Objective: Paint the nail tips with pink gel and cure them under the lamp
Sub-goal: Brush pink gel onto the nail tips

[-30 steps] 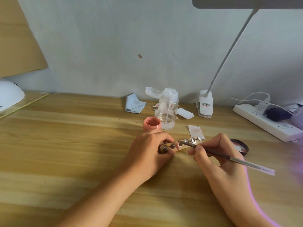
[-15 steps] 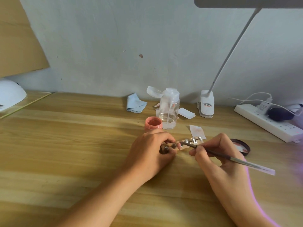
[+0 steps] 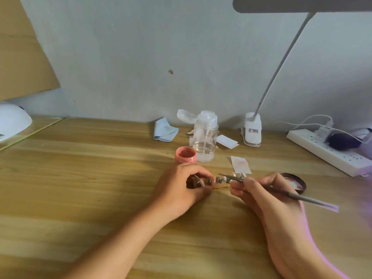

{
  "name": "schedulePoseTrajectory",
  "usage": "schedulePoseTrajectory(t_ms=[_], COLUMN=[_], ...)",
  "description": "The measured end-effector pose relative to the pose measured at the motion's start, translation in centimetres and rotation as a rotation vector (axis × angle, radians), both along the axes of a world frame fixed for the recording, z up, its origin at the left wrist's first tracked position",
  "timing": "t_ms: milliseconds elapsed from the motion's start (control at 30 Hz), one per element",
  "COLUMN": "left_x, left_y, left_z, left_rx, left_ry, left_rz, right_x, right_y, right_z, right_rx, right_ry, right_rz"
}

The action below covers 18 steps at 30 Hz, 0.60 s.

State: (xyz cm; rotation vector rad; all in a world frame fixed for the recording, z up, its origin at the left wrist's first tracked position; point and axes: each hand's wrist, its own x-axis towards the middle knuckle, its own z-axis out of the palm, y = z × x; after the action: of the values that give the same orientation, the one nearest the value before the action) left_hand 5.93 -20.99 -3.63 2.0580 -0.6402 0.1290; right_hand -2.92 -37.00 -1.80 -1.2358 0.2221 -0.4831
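**Brush over the nail tips, both hands busy**

The person's two forearms reach in across the wooden worktop point(image 3: 80, 178). The left hand point(image 3: 181, 188) has its fingers and thumb curled round one end of a small wooden holder point(image 3: 192, 183) and pins it against the worktop. A row of nail tips point(image 3: 220, 180) sits along that holder, running out to the right of the fingers.

The right hand point(image 3: 267, 198) pinches a slim brush point(image 3: 281, 193) between thumb and fingertips, pen-fashion. The handle slants back to the right, and the bristle end lies over the row of nail tips. Whether it touches one, I cannot tell.

The open jar of pink gel point(image 3: 185, 155) stands just behind the left hand, next to a clear pump bottle point(image 3: 205, 137) with its cap flipped up. A dark lid point(image 3: 296, 183) lies just behind the right hand, and a slip of paper point(image 3: 240, 164) lies behind the nail tips.

The white dome of the curing lamp point(image 3: 12, 119) sits at the far left edge, well apart from the hands. Against the wall are a folded blue cloth point(image 3: 165, 129), the clip base of a desk lamp point(image 3: 251, 129) and a white power strip point(image 3: 330, 152).
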Motion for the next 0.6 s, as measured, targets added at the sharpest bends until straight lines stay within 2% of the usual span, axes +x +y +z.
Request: schedulePoseTrajectory(t_ms=[133,600], left_x=[0.05,0.16], left_y=[-0.05,-0.07], left_z=[-0.16,-0.38], left_rx=[-0.002,0.0], left_ry=[-0.009,-0.025], left_rz=[0.006,0.014], right_x=[0.0,-0.2], right_y=[0.33,0.3], right_z=[0.05,0.11], right_rx=[-0.075,-0.113], right_ry=[0.013,0.019], right_rz=[0.011,0.028])
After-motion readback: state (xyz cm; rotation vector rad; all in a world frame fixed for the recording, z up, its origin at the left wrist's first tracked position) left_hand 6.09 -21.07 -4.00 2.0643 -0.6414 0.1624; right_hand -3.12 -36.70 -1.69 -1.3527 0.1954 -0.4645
